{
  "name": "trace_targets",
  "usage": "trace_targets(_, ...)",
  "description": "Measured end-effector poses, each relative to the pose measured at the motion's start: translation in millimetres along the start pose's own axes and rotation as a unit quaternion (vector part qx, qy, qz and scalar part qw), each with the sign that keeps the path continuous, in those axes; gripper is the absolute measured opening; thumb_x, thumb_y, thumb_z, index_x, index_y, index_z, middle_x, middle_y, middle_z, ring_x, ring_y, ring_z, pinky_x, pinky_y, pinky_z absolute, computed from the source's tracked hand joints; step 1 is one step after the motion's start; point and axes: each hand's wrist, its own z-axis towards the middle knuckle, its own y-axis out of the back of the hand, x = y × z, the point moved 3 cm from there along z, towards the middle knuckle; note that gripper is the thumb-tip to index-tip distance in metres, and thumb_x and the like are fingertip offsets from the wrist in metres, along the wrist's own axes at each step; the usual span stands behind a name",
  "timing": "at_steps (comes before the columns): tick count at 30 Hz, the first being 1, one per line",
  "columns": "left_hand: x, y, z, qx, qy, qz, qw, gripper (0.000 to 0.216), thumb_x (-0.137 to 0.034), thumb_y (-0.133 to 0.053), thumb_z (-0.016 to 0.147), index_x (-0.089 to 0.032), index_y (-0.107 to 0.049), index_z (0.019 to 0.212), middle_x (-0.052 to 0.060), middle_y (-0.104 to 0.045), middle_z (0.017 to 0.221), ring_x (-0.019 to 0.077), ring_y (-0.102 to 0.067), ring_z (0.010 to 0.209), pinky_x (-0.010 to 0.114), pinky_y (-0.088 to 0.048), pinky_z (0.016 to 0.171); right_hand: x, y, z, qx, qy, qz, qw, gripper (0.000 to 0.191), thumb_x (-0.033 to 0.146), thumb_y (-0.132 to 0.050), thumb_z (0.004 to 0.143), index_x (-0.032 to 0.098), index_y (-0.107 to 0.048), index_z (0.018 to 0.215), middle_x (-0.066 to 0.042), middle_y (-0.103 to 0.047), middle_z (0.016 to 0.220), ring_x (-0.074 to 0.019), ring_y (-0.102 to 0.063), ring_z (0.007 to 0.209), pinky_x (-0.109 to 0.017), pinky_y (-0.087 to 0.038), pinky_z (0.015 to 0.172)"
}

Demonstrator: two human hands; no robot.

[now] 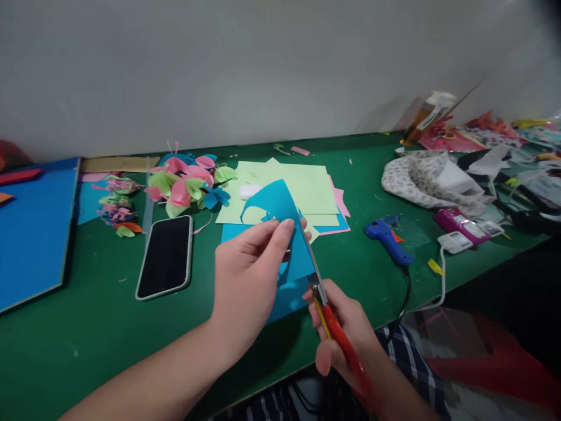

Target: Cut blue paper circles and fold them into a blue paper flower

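My left hand pinches a piece of blue paper between thumb and fingers, above the table. Curved cuts show along the paper's left side. My right hand is closed round the handles of a pair of scissors with red and yellow grips. The scissor blades point up and away, lying against the paper's right edge; part of them is hidden by the paper. Beneath both hands lies a stack of light green sheets, with blue and pink paper showing under it. A small white object rests on the stack.
Paper flowers and crepe bundles lie at the left, near a phone. A blue board is at the far left. On the right are a blue glue gun, a power strip, a patterned cloth and a bottle.
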Motion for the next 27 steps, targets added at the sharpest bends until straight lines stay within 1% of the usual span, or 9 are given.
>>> trace_targets(5,0.9,0.7,0.0,0.001,0.01,-0.01,1.0,0.015,-0.034,-0.067,0.08,-0.021,-0.074,0.077,0.001,-0.075,0.078,0.0154,-0.071,0.073,0.021,-0.057,0.064,5.3,-0.2,1.3,-0.006,0.005,-0.025,1.0,0.084,0.088,-0.052,0.041,0.02,-0.053,0.09,0.008,-0.037,0.057,-0.0067,-0.025,0.046,-0.022,-0.022,0.04)
trace_targets(8,0.8,1.1,0.2,0.0,0.019,-0.004,1.0,0.017,-0.035,-0.066,0.08,-0.02,-0.074,0.078,0.002,-0.075,0.083,0.0168,-0.071,0.076,0.022,-0.058,0.064,6.5,0.2,0.7,-0.019,0.005,-0.034,0.999,0.082,0.087,-0.052,0.041,0.02,-0.054,0.087,0.008,-0.035,0.056,-0.007,-0.025,0.047,-0.021,-0.022,0.04)
trace_targets(11,0.7,1.3,0.5,-0.001,0.025,-0.006,1.0,0.016,-0.035,-0.067,0.079,-0.021,-0.075,0.081,0.003,-0.075,0.086,0.0187,-0.071,0.081,0.023,-0.058,0.065,3.5,0.3,0.4,-0.013,0.002,-0.025,1.0,0.082,0.085,-0.055,0.041,0.02,-0.054,0.09,0.008,-0.036,0.057,-0.0066,-0.025,0.046,-0.021,-0.023,0.039)
trace_targets(14,1.1,1.7,0.4,0.004,0.022,-0.003,1.0,0.015,-0.035,-0.067,0.079,-0.023,-0.075,0.082,0.002,-0.075,0.087,0.0187,-0.071,0.081,0.025,-0.058,0.064,-0.4,0.2,0.7,0.002,-0.002,-0.006,1.0,0.085,0.086,-0.053,0.04,0.021,-0.054,0.094,0.007,-0.037,0.058,-0.0071,-0.027,0.047,-0.021,-0.024,0.039)
trace_targets(18,2.2,2.8,-0.3,0.013,0.023,0.012,1.0,0.018,-0.037,-0.066,0.08,-0.022,-0.074,0.084,0.003,-0.075,0.087,0.0202,-0.07,0.08,0.027,-0.056,0.062,-0.2,0.7,1.6,0.001,-0.003,0.0,1.0,0.086,0.087,-0.052,0.038,0.021,-0.055,0.094,0.006,-0.038,0.061,-0.0075,-0.028,0.048,-0.02,-0.025,0.039)
trace_targets(22,2.4,3.3,-0.6,0.016,0.031,0.028,0.999,0.022,-0.039,-0.066,0.079,-0.021,-0.074,0.086,0.004,-0.074,0.087,0.0213,-0.069,0.08,0.028,-0.056,0.061,6.1,0.9,2.6,-0.008,0.006,-0.015,1.0,0.086,0.086,-0.054,0.039,0.02,-0.056,0.094,0.006,-0.04,0.061,-0.0076,-0.027,0.049,-0.021,-0.023,0.038)
trace_targets(27,2.7,3.4,-0.9,0.016,0.042,0.013,0.999,0.022,-0.04,-0.067,0.078,-0.02,-0.075,0.085,0.005,-0.073,0.087,0.0214,-0.068,0.082,0.028,-0.055,0.063,7.9,1.0,2.5,-0.013,0.011,-0.025,1.0,0.087,0.087,-0.055,0.039,0.02,-0.057,0.094,0.006,-0.04,0.061,-0.0081,-0.028,0.05,-0.02,-0.025,0.039)
